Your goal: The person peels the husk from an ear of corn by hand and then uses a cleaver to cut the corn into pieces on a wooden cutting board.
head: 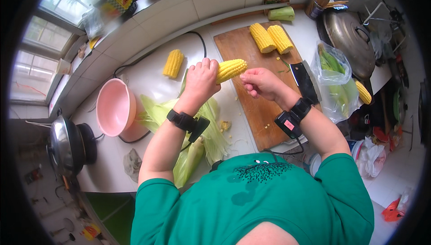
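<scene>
My left hand is wrapped around a husked corn cob, its tip pointing right over the edge of the wooden cutting board. Close to that tip, my right hand has thumb and forefinger pinched together, with faint strands of corn silk at the fingertips. Two cut corn pieces lie side by side at the board's far end. Another corn piece rests on the counter left of my hands. Pale green husks spread beneath my left forearm, beside a cob still in its husk.
A black-bladed cleaver lies along the board's right edge. Beyond it are a plastic bag of unhusked corn and a lidded metal wok. A pink bowl and a lidded pan stand left. A black cable crosses the counter.
</scene>
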A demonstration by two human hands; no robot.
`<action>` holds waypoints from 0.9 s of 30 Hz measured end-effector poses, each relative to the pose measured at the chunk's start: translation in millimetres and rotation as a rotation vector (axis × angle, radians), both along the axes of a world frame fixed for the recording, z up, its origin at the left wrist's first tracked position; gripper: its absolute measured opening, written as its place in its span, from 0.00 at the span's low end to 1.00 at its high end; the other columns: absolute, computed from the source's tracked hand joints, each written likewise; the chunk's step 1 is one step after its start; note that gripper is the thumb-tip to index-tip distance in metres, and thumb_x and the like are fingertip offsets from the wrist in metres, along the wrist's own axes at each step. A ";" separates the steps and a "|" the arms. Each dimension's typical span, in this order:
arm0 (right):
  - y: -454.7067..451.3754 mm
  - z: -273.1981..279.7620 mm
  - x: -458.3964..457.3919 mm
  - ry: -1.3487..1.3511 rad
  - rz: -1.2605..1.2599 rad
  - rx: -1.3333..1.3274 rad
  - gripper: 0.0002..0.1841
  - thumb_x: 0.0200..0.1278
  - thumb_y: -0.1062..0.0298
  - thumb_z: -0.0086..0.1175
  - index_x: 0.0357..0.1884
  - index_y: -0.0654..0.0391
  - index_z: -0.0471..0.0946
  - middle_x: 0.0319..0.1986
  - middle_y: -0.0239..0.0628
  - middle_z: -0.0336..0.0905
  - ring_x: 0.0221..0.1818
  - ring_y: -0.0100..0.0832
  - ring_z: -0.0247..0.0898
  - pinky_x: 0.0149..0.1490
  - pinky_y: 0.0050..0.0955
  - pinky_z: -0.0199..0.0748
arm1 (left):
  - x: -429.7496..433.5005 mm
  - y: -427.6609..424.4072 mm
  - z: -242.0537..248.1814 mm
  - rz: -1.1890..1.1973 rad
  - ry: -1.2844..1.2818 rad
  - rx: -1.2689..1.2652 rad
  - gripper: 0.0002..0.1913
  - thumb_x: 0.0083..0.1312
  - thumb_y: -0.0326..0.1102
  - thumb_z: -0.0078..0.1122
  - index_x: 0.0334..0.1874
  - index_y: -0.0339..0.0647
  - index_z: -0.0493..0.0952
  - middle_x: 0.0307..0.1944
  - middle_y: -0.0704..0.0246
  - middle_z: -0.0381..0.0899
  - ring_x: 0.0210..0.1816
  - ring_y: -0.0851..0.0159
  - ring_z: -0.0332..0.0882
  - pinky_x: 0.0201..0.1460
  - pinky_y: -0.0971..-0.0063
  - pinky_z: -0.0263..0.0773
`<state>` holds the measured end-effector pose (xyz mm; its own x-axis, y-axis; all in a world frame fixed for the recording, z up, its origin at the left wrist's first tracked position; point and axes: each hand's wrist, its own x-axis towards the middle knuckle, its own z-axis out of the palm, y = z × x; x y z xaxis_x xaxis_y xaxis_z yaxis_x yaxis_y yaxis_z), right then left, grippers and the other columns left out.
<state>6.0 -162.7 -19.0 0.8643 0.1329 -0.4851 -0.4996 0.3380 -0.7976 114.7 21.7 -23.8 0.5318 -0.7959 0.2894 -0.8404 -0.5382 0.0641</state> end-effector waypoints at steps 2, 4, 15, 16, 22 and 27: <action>4.4 9.4 -4.7 -0.031 0.043 -0.034 0.09 0.62 0.62 0.51 0.25 0.53 0.71 0.18 0.24 0.69 0.17 0.17 0.65 0.22 0.16 0.61 | -0.9 4.9 -2.2 0.022 0.013 -0.029 0.19 0.39 0.33 0.61 0.35 0.40 0.69 0.31 0.65 0.70 0.34 0.58 0.73 0.35 0.68 0.67; 5.3 13.9 -10.5 -0.070 0.285 -0.230 0.10 0.60 0.61 0.53 0.29 0.57 0.72 0.20 0.27 0.72 0.20 0.20 0.69 0.24 0.17 0.65 | -2.5 8.2 -0.4 0.040 0.027 -0.055 0.20 0.39 0.34 0.62 0.36 0.40 0.69 0.31 0.64 0.70 0.33 0.57 0.73 0.34 0.68 0.68; 24.5 27.4 7.3 -0.125 0.168 -0.482 0.27 0.56 0.53 0.57 0.50 0.64 0.67 0.38 0.35 0.72 0.34 0.20 0.71 0.27 0.18 0.70 | -17.3 22.4 21.4 0.105 0.322 -0.120 0.23 0.40 0.38 0.65 0.37 0.36 0.67 0.33 0.58 0.70 0.30 0.51 0.74 0.34 0.62 0.71; 28.3 25.0 8.3 -0.164 0.115 -0.482 0.23 0.59 0.51 0.54 0.44 0.62 0.71 0.32 0.33 0.73 0.28 0.19 0.70 0.26 0.16 0.69 | -18.0 23.6 22.6 0.105 0.322 -0.121 0.23 0.40 0.38 0.65 0.37 0.36 0.67 0.33 0.58 0.70 0.30 0.51 0.74 0.34 0.62 0.71; 34.3 18.4 10.7 -0.120 0.049 -0.220 0.16 0.64 0.55 0.48 0.27 0.58 0.73 0.19 0.28 0.70 0.17 0.19 0.65 0.23 0.16 0.64 | -17.8 33.9 24.7 0.059 0.097 -0.146 0.22 0.40 0.37 0.66 0.36 0.37 0.67 0.31 0.60 0.69 0.30 0.53 0.73 0.33 0.63 0.71; 27.9 28.5 4.8 -0.207 -0.058 -0.189 0.14 0.65 0.59 0.47 0.26 0.56 0.72 0.18 0.26 0.70 0.16 0.16 0.63 0.21 0.15 0.61 | -19.0 44.2 22.7 0.188 0.318 -0.157 0.23 0.39 0.38 0.65 0.35 0.36 0.67 0.32 0.59 0.70 0.33 0.54 0.73 0.37 0.63 0.70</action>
